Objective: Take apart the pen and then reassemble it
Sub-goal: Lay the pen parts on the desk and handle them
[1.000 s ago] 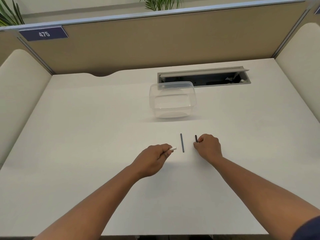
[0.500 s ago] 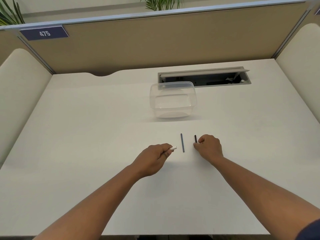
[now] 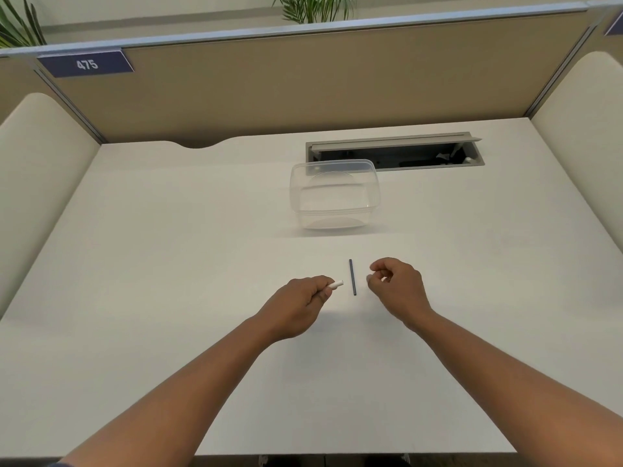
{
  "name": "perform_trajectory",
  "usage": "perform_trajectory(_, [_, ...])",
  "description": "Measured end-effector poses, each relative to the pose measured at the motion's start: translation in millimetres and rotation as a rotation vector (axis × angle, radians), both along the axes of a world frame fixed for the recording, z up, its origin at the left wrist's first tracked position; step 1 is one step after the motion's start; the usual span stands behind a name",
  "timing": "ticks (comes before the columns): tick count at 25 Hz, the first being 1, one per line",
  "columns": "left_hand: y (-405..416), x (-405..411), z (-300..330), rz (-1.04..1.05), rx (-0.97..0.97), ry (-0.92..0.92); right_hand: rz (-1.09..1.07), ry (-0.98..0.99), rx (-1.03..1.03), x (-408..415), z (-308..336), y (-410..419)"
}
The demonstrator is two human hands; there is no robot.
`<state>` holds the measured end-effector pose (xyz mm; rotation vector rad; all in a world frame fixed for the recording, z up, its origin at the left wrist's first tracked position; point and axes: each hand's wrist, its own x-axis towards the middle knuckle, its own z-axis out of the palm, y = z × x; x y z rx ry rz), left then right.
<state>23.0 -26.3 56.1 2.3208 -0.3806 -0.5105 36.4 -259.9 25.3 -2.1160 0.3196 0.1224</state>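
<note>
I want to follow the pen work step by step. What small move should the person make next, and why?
Probably the right hand should reach left and pick up the thin dark rod. The rod lies free on the desk between the hands. The left hand already holds the white pen piece, its end pointing toward the rod. The right hand's fingers are curled, and whether they hold anything is unclear.

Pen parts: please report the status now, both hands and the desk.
Left hand grips white pen piece. Right hand curled, contents unclear. Dark thin rod lies on desk between hands. Nothing blocking.
</note>
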Motion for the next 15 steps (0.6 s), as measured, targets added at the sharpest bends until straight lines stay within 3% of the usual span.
perform_trajectory(3, [-2.4, 1.0, 1.9, -0.003, 0.016, -0.013, 0.091, 0.043, 0.230, -8.8, 19.9, 14.0])
perform_trajectory(6, [-6.9, 1.8, 5.6, -0.018, 0.052, -0.029, 0.188, 0.143, 0.335, -16.0, 31.7, 26.4])
perform_trajectory(15, [-1.4, 1.0, 4.3, -0.050, -0.006, -0.003, 0.121, 0.241, 0.625, -20.5, 34.3, 34.0])
